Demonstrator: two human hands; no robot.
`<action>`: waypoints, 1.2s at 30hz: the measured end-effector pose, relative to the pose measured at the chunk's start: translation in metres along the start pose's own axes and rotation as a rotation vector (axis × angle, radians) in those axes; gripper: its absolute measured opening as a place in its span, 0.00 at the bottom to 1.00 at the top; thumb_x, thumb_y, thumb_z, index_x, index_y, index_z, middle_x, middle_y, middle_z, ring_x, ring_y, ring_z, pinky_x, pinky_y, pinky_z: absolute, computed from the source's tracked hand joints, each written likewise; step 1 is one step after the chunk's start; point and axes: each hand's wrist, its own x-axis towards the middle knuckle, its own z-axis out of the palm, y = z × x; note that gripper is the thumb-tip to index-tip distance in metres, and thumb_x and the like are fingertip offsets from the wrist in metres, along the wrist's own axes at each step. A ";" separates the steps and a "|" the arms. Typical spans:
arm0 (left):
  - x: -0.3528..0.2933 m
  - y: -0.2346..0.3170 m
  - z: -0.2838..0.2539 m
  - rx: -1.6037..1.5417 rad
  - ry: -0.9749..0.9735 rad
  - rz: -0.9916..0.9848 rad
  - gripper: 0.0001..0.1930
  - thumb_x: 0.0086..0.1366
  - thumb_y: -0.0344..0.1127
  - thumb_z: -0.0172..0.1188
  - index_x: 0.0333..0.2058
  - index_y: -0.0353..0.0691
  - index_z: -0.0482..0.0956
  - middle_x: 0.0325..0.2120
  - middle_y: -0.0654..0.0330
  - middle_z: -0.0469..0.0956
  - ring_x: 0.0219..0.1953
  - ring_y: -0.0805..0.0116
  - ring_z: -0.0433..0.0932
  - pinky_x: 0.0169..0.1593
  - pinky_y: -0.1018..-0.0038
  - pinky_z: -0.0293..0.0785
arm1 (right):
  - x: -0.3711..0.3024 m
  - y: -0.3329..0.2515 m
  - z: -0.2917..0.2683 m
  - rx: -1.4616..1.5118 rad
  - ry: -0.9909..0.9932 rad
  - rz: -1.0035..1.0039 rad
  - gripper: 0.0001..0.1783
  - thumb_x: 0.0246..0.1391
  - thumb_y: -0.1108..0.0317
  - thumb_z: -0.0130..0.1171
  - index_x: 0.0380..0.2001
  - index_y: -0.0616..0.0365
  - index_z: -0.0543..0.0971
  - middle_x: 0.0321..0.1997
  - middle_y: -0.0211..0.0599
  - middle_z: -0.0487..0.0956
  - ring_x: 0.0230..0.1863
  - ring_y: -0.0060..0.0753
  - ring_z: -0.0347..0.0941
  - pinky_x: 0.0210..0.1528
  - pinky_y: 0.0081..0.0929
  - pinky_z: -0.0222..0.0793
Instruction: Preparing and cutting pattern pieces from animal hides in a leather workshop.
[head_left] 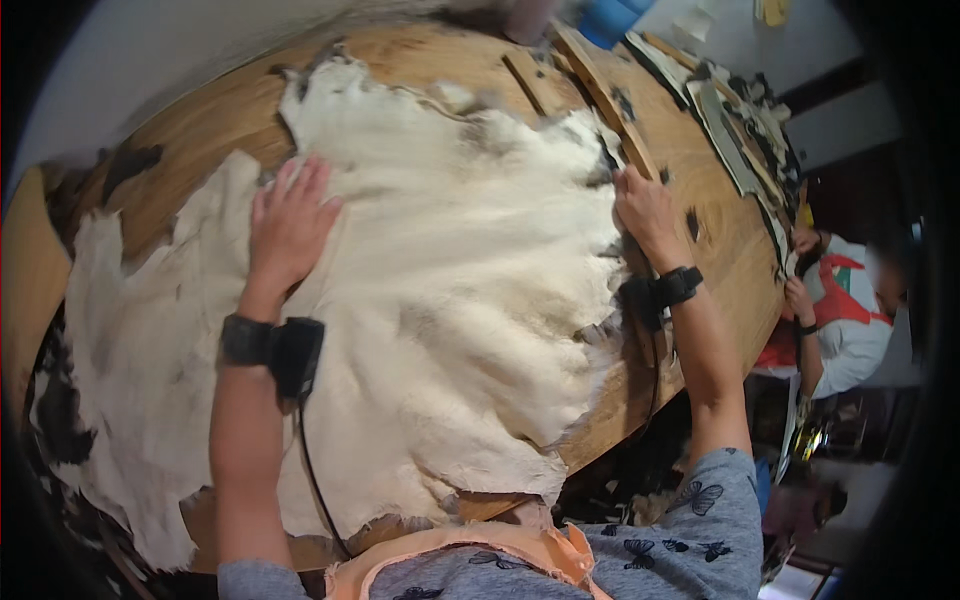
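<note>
Hide (450,270): cream-white, wrinkled, ragged-edged, spread across wooden tabletop (735,265). Left hand (293,222) lies flat on it, fingers slightly spread; right hand (648,212) curls at its right edge, grip indeterminable.

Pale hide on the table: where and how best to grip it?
Probably pinch the hide by its ragged right edge, coming from the right: that rim ends on the wooden table, and the right hand is beside it. The middle lies spread out, with only shallow folds to pinch; the left hand rests on the hide's left part.
</note>
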 end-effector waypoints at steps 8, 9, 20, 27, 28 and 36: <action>0.008 0.015 -0.007 -0.113 -0.106 -0.089 0.28 0.63 0.54 0.37 0.58 0.47 0.56 0.61 0.65 0.52 0.63 0.64 0.47 0.61 0.54 0.41 | -0.024 -0.017 -0.060 -0.112 0.003 0.109 0.16 0.55 0.53 0.43 0.33 0.54 0.69 0.29 0.49 0.76 0.34 0.55 0.71 0.34 0.47 0.65; 0.004 0.015 -0.014 -0.138 -0.089 -0.097 0.28 0.63 0.54 0.37 0.57 0.46 0.57 0.61 0.64 0.52 0.63 0.64 0.46 0.61 0.52 0.40 | -0.032 -0.034 -0.070 -0.091 0.008 0.088 0.16 0.55 0.53 0.43 0.33 0.54 0.69 0.29 0.49 0.76 0.34 0.55 0.71 0.34 0.47 0.65; -0.145 -0.133 -0.100 -0.400 -0.112 -0.200 0.30 0.62 0.57 0.36 0.58 0.46 0.57 0.60 0.55 0.52 0.62 0.55 0.48 0.60 0.48 0.38 | -0.102 -0.156 -0.086 0.358 -0.150 -0.332 0.18 0.49 0.63 0.50 0.44 0.58 0.72 0.41 0.48 0.74 0.47 0.47 0.66 0.53 0.36 0.59; -0.229 -0.196 -0.121 0.115 -0.224 -0.587 0.29 0.62 0.58 0.36 0.60 0.56 0.52 0.63 0.64 0.44 0.64 0.57 0.42 0.56 0.38 0.36 | -0.112 -0.164 -0.051 0.311 -0.240 -0.489 0.26 0.55 0.52 0.42 0.56 0.45 0.62 0.56 0.45 0.65 0.60 0.49 0.54 0.63 0.41 0.44; -0.232 -0.200 -0.117 0.150 -0.228 -0.584 0.29 0.62 0.58 0.35 0.60 0.57 0.51 0.63 0.65 0.43 0.64 0.57 0.40 0.56 0.39 0.37 | -0.113 -0.164 -0.047 0.310 -0.250 -0.484 0.26 0.55 0.52 0.42 0.56 0.45 0.62 0.56 0.45 0.65 0.60 0.49 0.54 0.63 0.41 0.44; -0.233 -0.209 -0.110 0.203 -0.258 -0.621 0.29 0.62 0.59 0.36 0.60 0.59 0.51 0.63 0.66 0.45 0.64 0.59 0.41 0.55 0.38 0.40 | -0.122 -0.173 -0.052 0.198 -0.507 -0.179 0.27 0.58 0.47 0.33 0.61 0.32 0.51 0.68 0.28 0.40 0.68 0.45 0.30 0.59 0.64 0.33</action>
